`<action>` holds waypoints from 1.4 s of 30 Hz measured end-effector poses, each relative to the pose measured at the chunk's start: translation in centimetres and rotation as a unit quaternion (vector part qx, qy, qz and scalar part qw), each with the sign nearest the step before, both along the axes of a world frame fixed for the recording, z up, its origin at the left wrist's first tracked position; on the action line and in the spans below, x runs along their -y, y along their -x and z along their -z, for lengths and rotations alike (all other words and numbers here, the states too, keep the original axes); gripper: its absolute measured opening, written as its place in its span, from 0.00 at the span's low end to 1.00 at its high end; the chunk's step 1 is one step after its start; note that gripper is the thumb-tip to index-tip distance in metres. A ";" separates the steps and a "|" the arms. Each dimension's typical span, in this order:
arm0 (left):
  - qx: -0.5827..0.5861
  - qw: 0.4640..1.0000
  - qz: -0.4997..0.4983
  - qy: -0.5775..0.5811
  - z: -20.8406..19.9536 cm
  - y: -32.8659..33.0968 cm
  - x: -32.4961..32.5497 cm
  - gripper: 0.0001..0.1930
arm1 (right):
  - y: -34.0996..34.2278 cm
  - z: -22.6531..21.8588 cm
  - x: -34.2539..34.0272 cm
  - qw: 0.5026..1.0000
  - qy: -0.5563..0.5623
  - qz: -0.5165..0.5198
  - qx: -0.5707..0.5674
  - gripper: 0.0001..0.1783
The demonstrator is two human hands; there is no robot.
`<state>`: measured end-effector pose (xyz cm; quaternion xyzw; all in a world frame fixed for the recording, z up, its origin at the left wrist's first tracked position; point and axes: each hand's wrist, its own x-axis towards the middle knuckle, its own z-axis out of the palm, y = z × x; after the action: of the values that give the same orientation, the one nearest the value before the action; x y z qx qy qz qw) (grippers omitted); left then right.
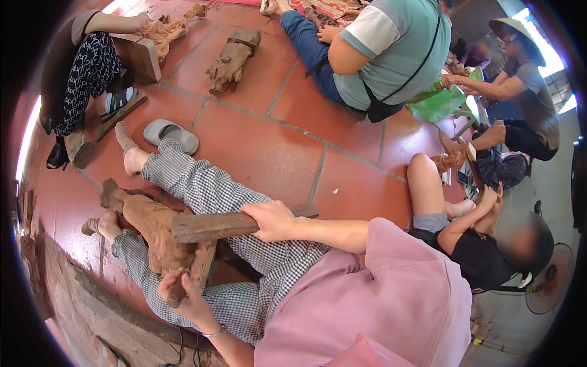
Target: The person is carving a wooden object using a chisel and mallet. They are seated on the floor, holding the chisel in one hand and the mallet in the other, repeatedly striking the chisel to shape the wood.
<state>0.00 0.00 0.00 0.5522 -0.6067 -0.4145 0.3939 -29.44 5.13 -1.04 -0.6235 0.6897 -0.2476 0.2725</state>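
My right hand (269, 220) is wrapped round a wooden mallet (205, 226), a long squared bar whose thick end hangs over the carving. Below it, my left hand (189, 300) is closed on a chisel (176, 296); only its brown handle end shows, and the blade is hidden. The left hand is beside the lower end of a carved wooden figure (147, 226), light brown with draped folds. That figure lies slanted between my legs, its narrow darker end near my feet. A wooden support block (203, 264) shows at its near end.
A grey slipper (172, 136) lies by my foot. Farther off on the tiles is another rough wooden carving (235, 60). People sit on several sides: one at far left with a carving, one in a teal shirt (391, 55), others at right. A fan (550, 279) stands at far right.
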 end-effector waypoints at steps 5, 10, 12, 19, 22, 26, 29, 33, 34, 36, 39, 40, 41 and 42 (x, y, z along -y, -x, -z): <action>-0.329 0.916 -0.226 0.034 0.9 -1.5 0.8 0.13 | -0.5 0.0 0.5 0.998 0.043 -0.024 -0.029 0.16; -0.606 0.787 -0.108 -0.037 8.5 -10.2 2.7 0.14 | -1.1 1.3 0.7 0.977 0.207 -0.025 -0.055 0.20; -0.663 0.744 -0.034 -0.075 8.5 -10.6 2.5 0.15 | -1.0 1.6 0.7 0.973 0.222 -0.037 -0.047 0.21; -0.555 0.811 -0.176 -0.056 7.6 -7.6 2.4 0.15 | -0.5 1.9 0.5 0.969 0.240 -0.044 -0.033 0.22; -0.575 0.796 -0.169 -0.081 8.6 -8.7 2.5 0.15 | -0.6 1.5 0.3 0.970 0.237 -0.036 -0.032 0.22; -0.567 0.807 -0.139 -0.083 8.2 -8.4 2.6 0.15 | -1.0 1.8 0.2 0.967 0.249 -0.026 -0.033 0.23; -0.540 0.823 -0.161 -0.077 8.0 -8.0 2.7 0.16 | -0.7 1.7 0.3 0.966 0.254 -0.029 -0.038 0.23; -0.548 0.819 -0.149 -0.079 8.3 -8.1 2.8 0.16 | -0.8 1.9 0.2 0.965 0.259 -0.031 -0.035 0.23; -0.550 0.818 -0.150 -0.079 8.3 -8.1 2.7 0.17 | -0.9 1.8 0.2 0.964 0.261 -0.031 -0.034 0.23; -0.545 0.820 -0.158 -0.077 8.3 -8.2 2.7 0.17 | -1.1 1.8 0.1 0.964 0.263 -0.031 -0.037 0.23; -0.531 0.825 -0.175 -0.077 8.0 -8.0 2.5 0.17 | -1.2 2.0 0.2 0.963 0.265 -0.029 -0.040 0.23; -0.530 0.825 -0.178 -0.080 7.8 -7.5 2.4 0.18 | -1.1 2.1 -0.1 0.963 0.264 -0.024 -0.042 0.23; -0.528 0.825 -0.181 -0.084 7.7 -6.9 2.4 0.18 | -0.9 2.3 -0.3 0.966 0.255 -0.023 -0.044 0.23; -0.531 0.824 -0.176 -0.085 7.5 -7.1 2.4 0.17 | -0.8 2.1 -0.2 0.967 0.250 -0.026 -0.042 0.23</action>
<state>7.11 -2.36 -7.46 0.3753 -0.1585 -0.6177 0.6727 -28.60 5.33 -3.18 -0.6995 0.5999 -0.3788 0.0853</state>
